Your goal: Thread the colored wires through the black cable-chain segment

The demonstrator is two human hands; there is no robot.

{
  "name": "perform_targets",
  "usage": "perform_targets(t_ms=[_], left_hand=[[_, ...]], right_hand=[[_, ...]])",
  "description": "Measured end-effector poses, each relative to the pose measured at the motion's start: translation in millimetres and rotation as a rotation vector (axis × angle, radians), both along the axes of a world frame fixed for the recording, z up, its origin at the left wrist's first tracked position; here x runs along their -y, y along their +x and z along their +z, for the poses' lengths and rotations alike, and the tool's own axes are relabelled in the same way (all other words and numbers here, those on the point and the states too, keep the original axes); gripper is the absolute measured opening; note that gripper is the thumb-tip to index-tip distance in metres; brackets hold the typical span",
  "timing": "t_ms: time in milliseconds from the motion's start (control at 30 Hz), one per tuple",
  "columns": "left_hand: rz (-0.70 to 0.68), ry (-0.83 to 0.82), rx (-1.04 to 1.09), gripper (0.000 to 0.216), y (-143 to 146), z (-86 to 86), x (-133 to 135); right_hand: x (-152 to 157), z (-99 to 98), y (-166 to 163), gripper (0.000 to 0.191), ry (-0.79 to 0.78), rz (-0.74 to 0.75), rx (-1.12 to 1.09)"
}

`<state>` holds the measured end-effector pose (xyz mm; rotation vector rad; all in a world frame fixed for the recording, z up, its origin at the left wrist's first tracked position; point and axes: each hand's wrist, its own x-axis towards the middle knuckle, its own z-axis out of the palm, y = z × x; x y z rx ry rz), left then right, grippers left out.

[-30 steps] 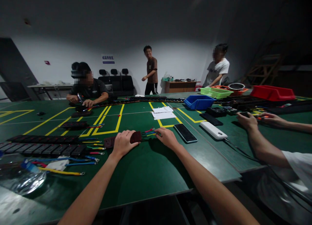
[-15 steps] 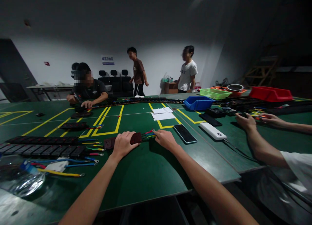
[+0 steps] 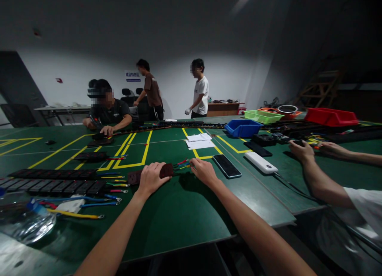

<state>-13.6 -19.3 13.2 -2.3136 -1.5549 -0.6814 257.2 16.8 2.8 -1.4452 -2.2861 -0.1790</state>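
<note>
My left hand (image 3: 151, 178) rests on the green table (image 3: 179, 212), fingers curled over a dark brown socket module (image 3: 166, 170). Red, blue, green and yellow wires (image 3: 182, 164) stick out of the module's right end. My right hand (image 3: 203, 171) lies just to the right, its fingertips closed at the wire ends. A second brown module (image 3: 134, 177) lies left of my left hand.
Black socket strips (image 3: 53, 179) and loose coloured wires (image 3: 89, 200) lie at the left, with a clear plastic bottle (image 3: 25, 220). A phone (image 3: 227, 165), a white power bank (image 3: 260, 162), papers (image 3: 199, 140) and a blue bin (image 3: 243, 127) sit ahead right. A co-worker's hands (image 3: 304, 149) work at the right.
My hands have stayed on the module and wires. The two people standing at the back have walked to the left. The view has shifted slightly.
</note>
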Motion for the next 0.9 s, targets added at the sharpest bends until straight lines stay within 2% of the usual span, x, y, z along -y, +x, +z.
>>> perform_targets(t_ms=[200,333,500,667,900], left_hand=[[0.000,-0.008,0.009,0.053,1,1.0,1],[0.016,-0.008,-0.001,0.054,1,1.3,1],[0.018,-0.007,0.009,0.055,1,0.5,1],[0.016,-0.018,0.011,0.053,1,0.9,2],[0.007,-0.021,0.004,0.055,1,1.1,3]], right_hand=[[-2,-2.5,-1,0.032,-0.001,-0.005,0.038],[-2,-4.0,-1,0.029,0.001,0.000,0.022],[-9,-11.1,7,0.019,0.030,0.094,-0.196],[-22,-23.4,11,0.012,-0.049,0.193,-0.383],[-26,-23.5,7,0.019,-0.133,0.261,-0.659]])
